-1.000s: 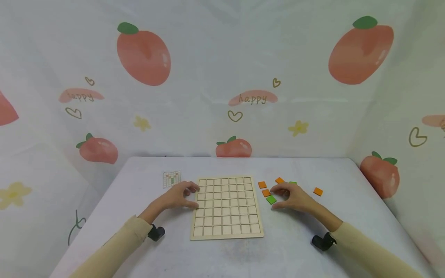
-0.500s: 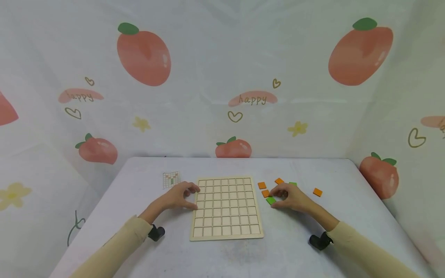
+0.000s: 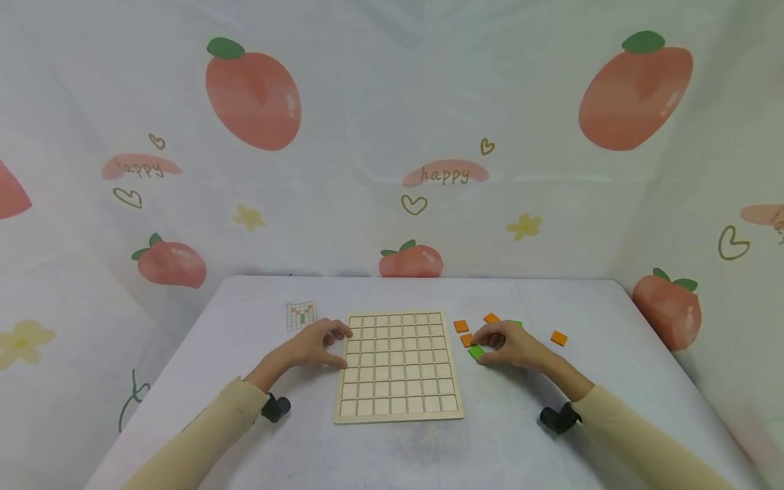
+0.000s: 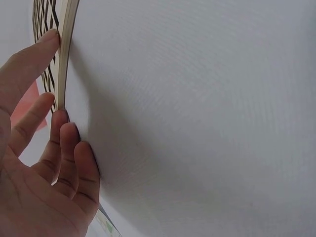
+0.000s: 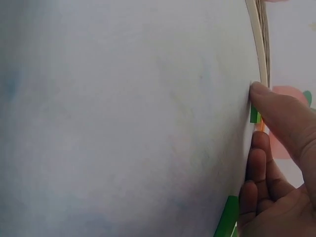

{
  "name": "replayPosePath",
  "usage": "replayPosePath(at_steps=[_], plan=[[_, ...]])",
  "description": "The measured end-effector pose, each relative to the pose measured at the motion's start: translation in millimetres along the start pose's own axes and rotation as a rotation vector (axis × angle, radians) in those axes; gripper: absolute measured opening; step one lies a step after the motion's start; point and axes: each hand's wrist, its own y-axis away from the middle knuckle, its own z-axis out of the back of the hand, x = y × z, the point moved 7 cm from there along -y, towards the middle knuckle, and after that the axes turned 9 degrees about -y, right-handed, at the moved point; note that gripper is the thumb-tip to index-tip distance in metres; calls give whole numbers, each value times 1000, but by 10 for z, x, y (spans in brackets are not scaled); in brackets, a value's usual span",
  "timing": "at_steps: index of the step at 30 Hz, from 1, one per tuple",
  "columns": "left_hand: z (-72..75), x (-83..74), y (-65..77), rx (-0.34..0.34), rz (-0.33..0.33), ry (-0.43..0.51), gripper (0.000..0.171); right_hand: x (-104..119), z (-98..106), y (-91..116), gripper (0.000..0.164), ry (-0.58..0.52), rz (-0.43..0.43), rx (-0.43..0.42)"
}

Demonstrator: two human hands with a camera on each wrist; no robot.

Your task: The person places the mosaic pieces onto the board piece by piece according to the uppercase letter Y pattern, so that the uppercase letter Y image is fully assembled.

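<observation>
A wooden board [image 3: 398, 418] with a grid of square recesses lies on the table. At its left edge, my left hand [image 3: 314, 345] rests with thumb and index fingertip touching the rim; in the left wrist view the rim [image 4: 64, 64] runs past these spread fingers. To the right of the board, my right hand [image 3: 513, 347] is low over several small square tiles. Its thumb touches or nearly touches a green tile [image 3: 475, 352], seen in the right wrist view as a green edge [image 5: 254, 114]. Its fingers are beside an orange tile [image 3: 467, 340], partly hiding it.
More orange tiles lie near the right hand, one by the board [image 3: 461, 326], one farther back [image 3: 491, 318] and one to the right [image 3: 559, 337]. Another green tile [image 3: 517, 323] is partly hidden behind the hand. A printed grid card [image 3: 301, 316] lies behind the left hand.
My right hand has moved slightly left, bringing its thumb to the green tile. My left hand stays at the board's edge, and the tiles have not visibly moved.
</observation>
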Motion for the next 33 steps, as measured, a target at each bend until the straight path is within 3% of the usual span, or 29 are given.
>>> replayPosePath(at_steps=[18, 33], plan=[[25, 9, -9, 14, -8, 8, 59, 8, -14, -37, 27, 32, -35, 42], [9, 11, -21, 17, 7, -6, 59, 20, -7, -25, 23, 45, 20, 45]])
